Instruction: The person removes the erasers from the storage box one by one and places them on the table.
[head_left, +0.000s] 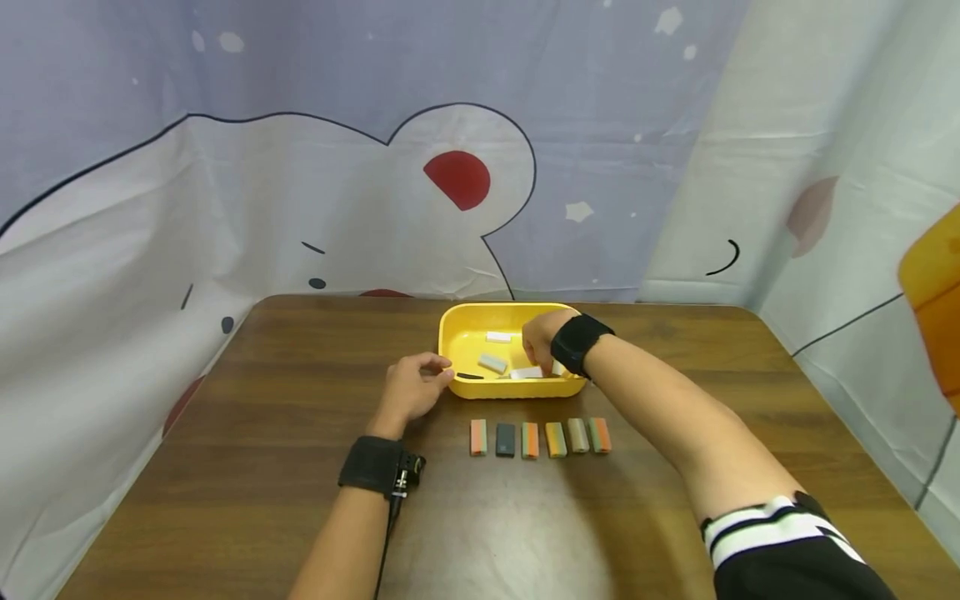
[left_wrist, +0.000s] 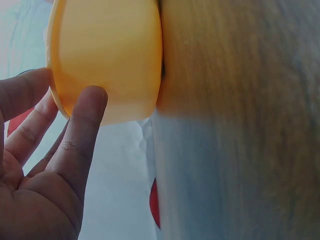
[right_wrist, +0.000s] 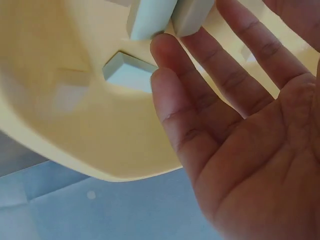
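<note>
Wood-brown table under everything, with printed cloth hung behind it. At the far middle of the table, yellow tray, holding several pale blocks. In front of the tray, well apart from it, row of six coloured blocks lying side by side.

Left hand placed at the left end of the tray, fingers relaxed and a little spread, thumb resting against the outer wall; gripping nothing, only steadying, as far as can be judged. Right hand reaching down into the tray near its front wall. Seen from the right wrist: fingers nearly straight and close together, tips touching two of the pale blocks at the upper edge, one more lying free on the tray floor. No pinch visible; thumb out of view, so impossible to tell whether closing or not.

Judged as the step of taking one block from the tray, contact made but grasp not yet formed. For the next move: closing thumb and fingertips on a single block only, keeping the neighbour out, then lifting straight over the front wall.
</note>
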